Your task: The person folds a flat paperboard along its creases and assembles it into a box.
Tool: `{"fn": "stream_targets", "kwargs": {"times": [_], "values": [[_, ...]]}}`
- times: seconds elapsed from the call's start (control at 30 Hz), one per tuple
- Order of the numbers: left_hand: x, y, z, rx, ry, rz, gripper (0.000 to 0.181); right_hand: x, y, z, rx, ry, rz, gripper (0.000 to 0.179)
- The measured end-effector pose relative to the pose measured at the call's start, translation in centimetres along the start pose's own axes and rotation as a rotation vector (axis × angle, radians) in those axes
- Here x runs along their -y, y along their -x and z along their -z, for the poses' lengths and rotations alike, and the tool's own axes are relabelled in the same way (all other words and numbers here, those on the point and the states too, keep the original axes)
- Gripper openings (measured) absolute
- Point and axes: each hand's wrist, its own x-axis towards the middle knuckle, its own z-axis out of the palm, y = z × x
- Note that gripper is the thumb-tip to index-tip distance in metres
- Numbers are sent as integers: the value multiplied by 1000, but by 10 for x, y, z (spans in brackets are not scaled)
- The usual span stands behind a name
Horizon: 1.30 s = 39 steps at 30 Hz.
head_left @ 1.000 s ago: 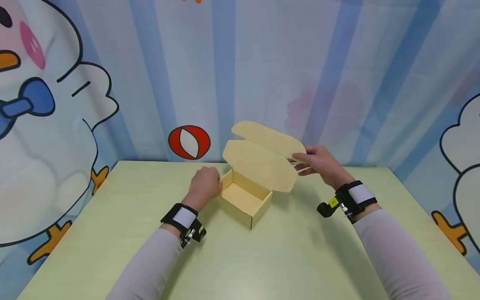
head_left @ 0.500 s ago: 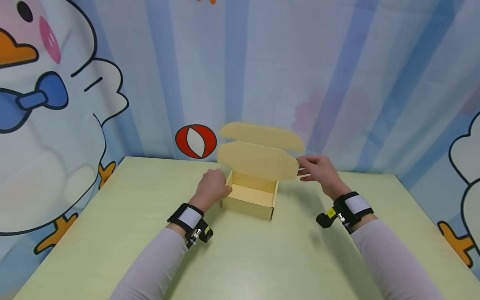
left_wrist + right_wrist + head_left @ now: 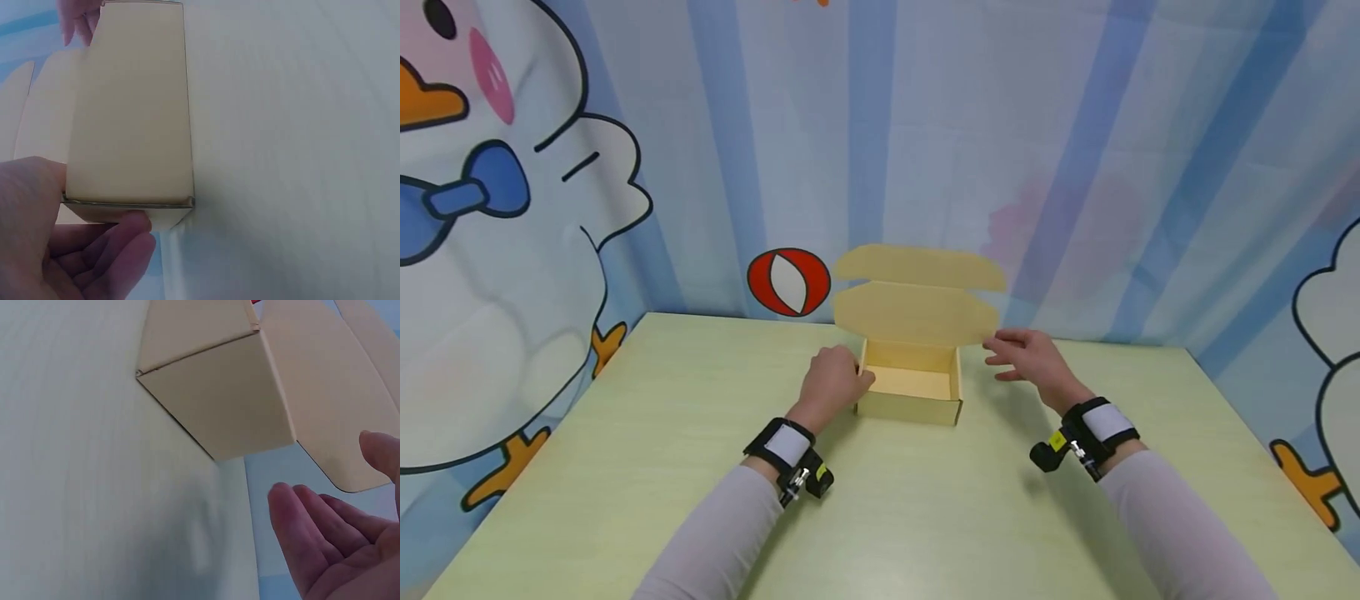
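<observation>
A small tan cardboard box [image 3: 907,408] stands on the table, its inside bare and its front wall towards me. The attached lid [image 3: 917,313] is raised at the back, with a front flap [image 3: 921,267] extending above it. My left hand [image 3: 833,385] pinches the box's left side wall. In the left wrist view the thumb lies at the wall's upper edge, with curled fingers [image 3: 134,240] against its outside. My right hand [image 3: 1030,362] is beside the lid's lower right corner. Its fingers [image 3: 284,519] are loosely extended in the right wrist view, with nothing between them and the thumb.
The pale table [image 3: 925,517] reaches back to a striped blue curtain [image 3: 940,125] with cartoon figures, close behind the raised lid. A red and white ball [image 3: 788,282] is printed on it. Wrist cameras are strapped to both wrists.
The box has turned until its front wall faces me. The lid now stands squarely behind it. My right hand has lowered along the lid's right side and let go of it; my left hand keeps its grip.
</observation>
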Motion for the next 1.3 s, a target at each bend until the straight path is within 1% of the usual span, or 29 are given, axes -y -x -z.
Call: {"fn": "stream_targets", "kwargs": {"times": [0.1, 0.2, 0.27, 0.37, 0.5, 0.6, 0.73, 0.87, 0.93, 1.0, 1.1, 1.2, 1.3], "values": [[-4, 0, -2, -31, 16, -20, 44, -4, 4, -8, 90, 35, -58, 54], [-8, -1, -5, -48, 18, -24, 44, -6, 5, -16, 132, 92, -86, 52], [-10, -2, -7, -50, 21, -14, 43, -7, 5, -21, 126, 121, -91, 51], [-12, -3, -8, -46, 33, 5, 43, -7, 5, -24, 105, 135, -87, 50], [-9, -1, -8, -35, 64, 25, 50, -9, 4, -24, 113, 152, -83, 48], [-4, -1, -5, -32, 87, 27, 58, -9, 4, -18, 133, 163, -76, 49], [4, -5, 3, -53, 79, 31, 65, -6, 3, -3, 134, 152, -65, 54], [12, -11, 14, -86, 52, 64, 59, 0, 2, 14, 107, 132, -56, 58], [14, -16, 19, -97, 70, 76, 56, 2, 1, 22, 88, 127, -43, 58], [15, -20, 22, -107, 123, 75, 59, 5, -1, 26, 57, 123, -29, 58], [15, -29, 26, -124, 222, 63, 62, 10, -3, 28, 11, 112, 4, 60], [12, -37, 30, -143, 312, 49, 62, 15, -6, 23, -33, 95, 45, 61], [10, -44, 32, -165, 355, 27, 60, 21, -9, 17, -69, 104, 86, 60]]}}
